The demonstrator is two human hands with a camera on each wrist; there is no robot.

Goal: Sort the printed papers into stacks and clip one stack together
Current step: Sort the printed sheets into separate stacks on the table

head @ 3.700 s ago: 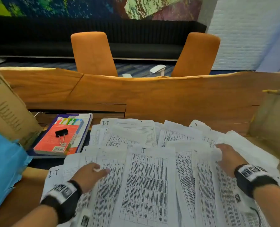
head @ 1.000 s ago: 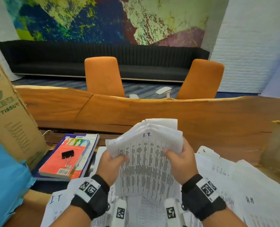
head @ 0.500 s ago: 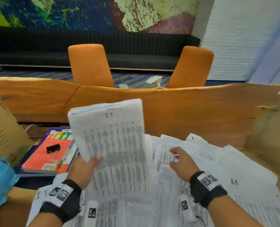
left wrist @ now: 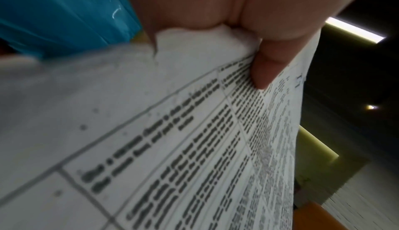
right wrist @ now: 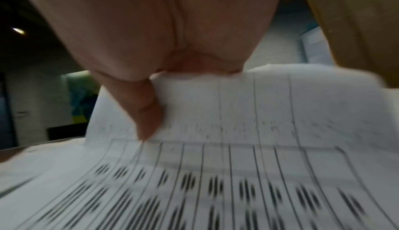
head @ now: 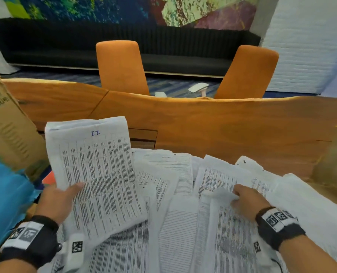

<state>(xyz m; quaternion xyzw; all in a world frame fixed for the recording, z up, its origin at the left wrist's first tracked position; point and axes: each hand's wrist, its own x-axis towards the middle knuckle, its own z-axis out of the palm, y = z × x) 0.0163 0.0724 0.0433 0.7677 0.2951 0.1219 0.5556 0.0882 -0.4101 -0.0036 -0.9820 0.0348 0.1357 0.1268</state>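
Note:
My left hand (head: pixel 70 192) grips a stack of printed papers (head: pixel 96 174) marked "I.T." and holds it tilted up above the table's left side. In the left wrist view my thumb (left wrist: pixel 265 66) presses on the stack's (left wrist: pixel 172 148) top sheet. More loose printed sheets (head: pixel 179 223) lie spread and overlapping in front of me. My right hand (head: pixel 237 196) rests on the right part of that spread and pinches the top edge of one sheet (right wrist: pixel 237 148), with the thumb (right wrist: pixel 146 111) on top. The binder clip is hidden behind the held stack.
A wooden table (head: pixel 222 125) runs across, with two orange chairs (head: pixel 120 66) behind it. A cardboard box (head: pixel 4 125) and a blue bag (head: pixel 4 194) stand at my left. A red book corner (head: pixel 48 179) shows beside the stack. A brown cardboard flap (head: pixel 333 160) stands at the right.
My right hand has let go of the stack, moved right to the loose sheets and pinched one. The left hand alone holds the stack, which now covers the book and clip.

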